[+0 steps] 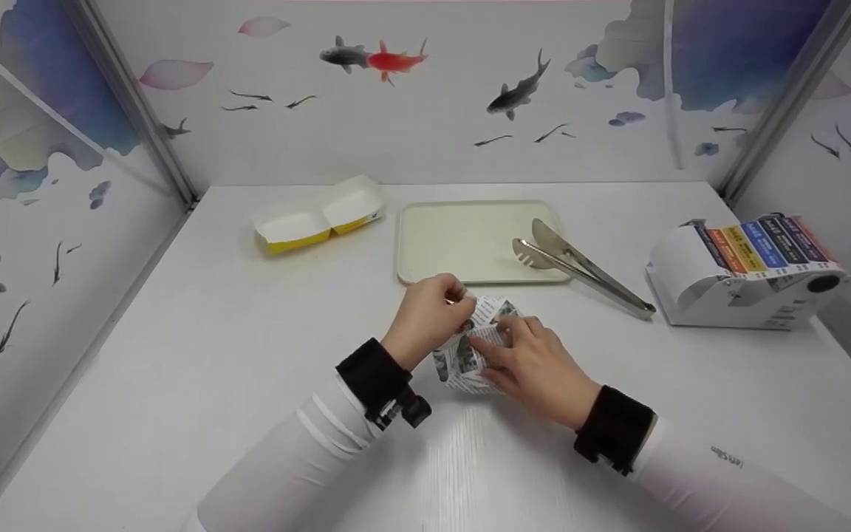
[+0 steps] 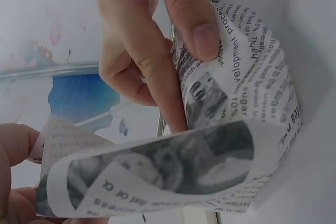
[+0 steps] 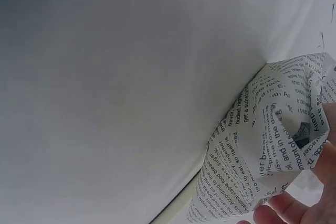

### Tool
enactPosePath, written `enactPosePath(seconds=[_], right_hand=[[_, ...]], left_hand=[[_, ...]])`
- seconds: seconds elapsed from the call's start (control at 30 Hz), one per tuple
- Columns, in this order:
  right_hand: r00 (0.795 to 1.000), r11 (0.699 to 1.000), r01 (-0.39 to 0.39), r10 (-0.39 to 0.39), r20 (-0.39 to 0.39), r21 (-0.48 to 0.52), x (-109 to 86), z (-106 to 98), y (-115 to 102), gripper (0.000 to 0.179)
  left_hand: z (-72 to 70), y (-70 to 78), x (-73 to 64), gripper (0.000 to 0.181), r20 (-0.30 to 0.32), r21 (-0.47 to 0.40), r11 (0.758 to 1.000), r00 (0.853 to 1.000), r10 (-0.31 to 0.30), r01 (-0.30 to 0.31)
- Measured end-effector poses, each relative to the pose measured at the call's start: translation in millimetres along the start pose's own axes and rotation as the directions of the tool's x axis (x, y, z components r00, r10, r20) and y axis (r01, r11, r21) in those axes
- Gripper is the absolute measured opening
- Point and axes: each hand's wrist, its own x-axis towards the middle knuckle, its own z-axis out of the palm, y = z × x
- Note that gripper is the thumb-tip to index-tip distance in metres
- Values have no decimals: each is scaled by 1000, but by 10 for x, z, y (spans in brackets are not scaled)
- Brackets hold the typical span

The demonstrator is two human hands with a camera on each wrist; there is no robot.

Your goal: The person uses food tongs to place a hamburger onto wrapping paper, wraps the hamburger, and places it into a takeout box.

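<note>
A bundle of newsprint-patterned wrapping paper (image 1: 461,360) lies on the table between both hands; whatever is inside is hidden. My left hand (image 1: 429,314) pinches the end of a paper flap at the bundle's far left side. In the left wrist view that flap (image 2: 163,166) stands out as a band, held between thumb and finger at the left edge. My right hand (image 1: 540,366) rests on the bundle from the right, its index finger extended into the fold and its thumb against the paper. In the right wrist view, the wrapper's printed side (image 3: 262,140) shows creases.
Behind the hands lies a pale green tray (image 1: 462,244), with metal tongs (image 1: 595,277) leaning over its right part. An opened yellow-and-white carton (image 1: 322,222) stands at the back left. On the right is a white dispenser box (image 1: 736,284) with coloured labels. Printed panels enclose the table.
</note>
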Motion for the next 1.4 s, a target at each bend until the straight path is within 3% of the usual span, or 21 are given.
enactPosePath(seconds=[0.13,0.3,0.37,0.47,0.57,0.67,0.77,0.87,1.07,1.13,1.27,1.33,1.4], right_hand=[[1000,999,-28,29,-6,40,1,-5,-3,45],[997,986,-69,74,-30,152,10,-26,-12,45],[993,972,-94,106,-43,215,17,-27,-22,44],[977,927,-196,212,-18,318,34,-23,-41,44],[945,856,-308,327,26,415,47,-19,-51,47],[918,795,-368,391,56,482,51,-21,-52,54],[909,748,-388,407,91,538,42,-37,-25,61],[914,689,-377,385,128,620,28,-83,59,64],[896,403,-397,363,255,825,16,-224,334,46],[888,345,-411,360,286,844,41,-256,390,40],[876,332,-436,369,311,836,128,-268,425,34],[870,349,-449,381,314,822,177,-256,417,31],[868,390,-457,392,305,799,220,-240,404,28]], left_hand=[[61,0,-1,8,7,-84,996,1000,-2,3],[114,-34,2,7,-14,-55,998,999,33,-33],[133,-55,-5,8,-20,-45,998,999,39,-40],[170,-91,-22,9,-16,-81,996,999,31,-33],[207,-119,-50,10,-13,-113,993,999,32,-34],[241,-151,-86,13,4,-121,991,999,54,-53],[269,-192,-127,19,61,-93,992,994,90,-84],[279,-233,-166,24,114,-29,991,984,136,-134],[255,-295,-207,17,147,103,968,966,210,-227],[255,-313,-224,16,156,158,951,957,243,-267],[285,-339,-271,19,172,255,902,934,313,-349],[307,-353,-296,20,181,297,873,921,346,-386],[326,-364,-323,21,185,332,845,908,376,-418]])
